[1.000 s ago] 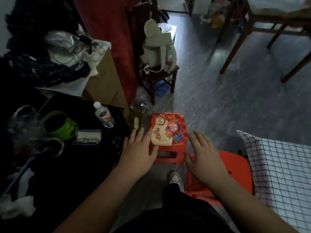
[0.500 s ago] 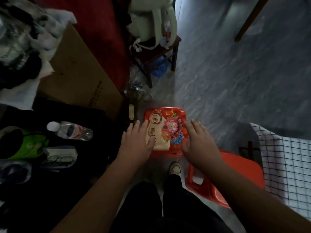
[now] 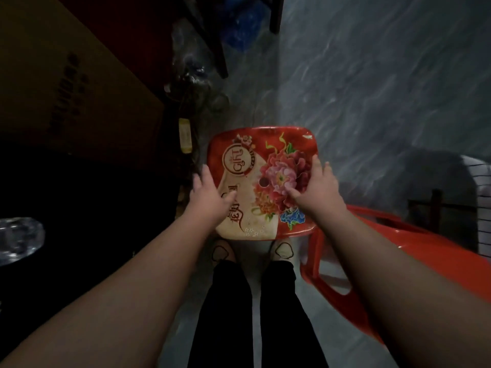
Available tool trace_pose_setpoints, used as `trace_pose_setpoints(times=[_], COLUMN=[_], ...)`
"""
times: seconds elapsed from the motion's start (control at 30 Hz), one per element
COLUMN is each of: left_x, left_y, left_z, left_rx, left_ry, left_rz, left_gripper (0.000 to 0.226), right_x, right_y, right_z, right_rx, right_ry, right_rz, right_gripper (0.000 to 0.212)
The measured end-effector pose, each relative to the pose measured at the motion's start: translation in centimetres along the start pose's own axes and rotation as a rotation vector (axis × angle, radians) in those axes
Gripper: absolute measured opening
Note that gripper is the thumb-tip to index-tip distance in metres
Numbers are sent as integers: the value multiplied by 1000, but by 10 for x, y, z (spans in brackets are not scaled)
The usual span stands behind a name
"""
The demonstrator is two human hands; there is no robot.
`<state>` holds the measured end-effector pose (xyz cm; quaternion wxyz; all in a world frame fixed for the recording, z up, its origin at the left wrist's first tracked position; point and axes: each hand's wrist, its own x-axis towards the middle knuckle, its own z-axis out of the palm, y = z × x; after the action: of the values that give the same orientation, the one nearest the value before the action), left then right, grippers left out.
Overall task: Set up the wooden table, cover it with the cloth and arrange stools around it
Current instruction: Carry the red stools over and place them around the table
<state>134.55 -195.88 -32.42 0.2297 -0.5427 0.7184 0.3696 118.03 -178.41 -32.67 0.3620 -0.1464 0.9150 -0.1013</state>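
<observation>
A: Where's the flowered stool (image 3: 263, 181)?
B: On the grey floor (image 3: 372, 83), dead centre; a plain red stool (image 3: 398, 251) at its four o'clock.
A: And the hands?
B: Left hand (image 3: 210, 197) clasps its nine o'clock edge, right hand (image 3: 318, 187) its three o'clock edge, fingers curled over the rim.

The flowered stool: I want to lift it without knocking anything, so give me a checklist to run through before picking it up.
1. Left hand on the seat's left edge: ok, thumb on top.
2. Right hand on the right edge of the flowered stool: ok.
3. Fingers curled under the rim: cannot tell, hidden.
4. Seat top free of loose items: ok.
5. Clearance from the plain red stool on the right: not ok, it sits very close.
6. Feet clear of the legs: cannot tell, toes lie just under the near edge.
</observation>
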Motion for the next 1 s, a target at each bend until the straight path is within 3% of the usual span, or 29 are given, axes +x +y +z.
trace_pose_setpoints(times=[0.17, 0.43, 0.8, 0.9, 1.0], left_x=[47, 33, -131, -197, -255], left_y=[-17, -20, 35, 52, 69], left_z=[22, 18, -124, -163, -192], left_rx=[-302, -455, -345, -297, -248], left_ry=[-41, -69, 49, 126, 185], left_rz=[-154, -146, -8, 87, 196], left_gripper=[119, 106, 105, 104, 105], right_x=[40, 28, -121, -183, -239], right_y=[25, 22, -46, -61, -69], right_z=[30, 20, -144, -197, -240], right_rx=[314, 386, 370, 328, 289], right_ry=[-54, -33, 44, 100, 199], right_rz=[185, 144, -2, -72, -126], right_gripper=[132, 111, 98, 91, 96])
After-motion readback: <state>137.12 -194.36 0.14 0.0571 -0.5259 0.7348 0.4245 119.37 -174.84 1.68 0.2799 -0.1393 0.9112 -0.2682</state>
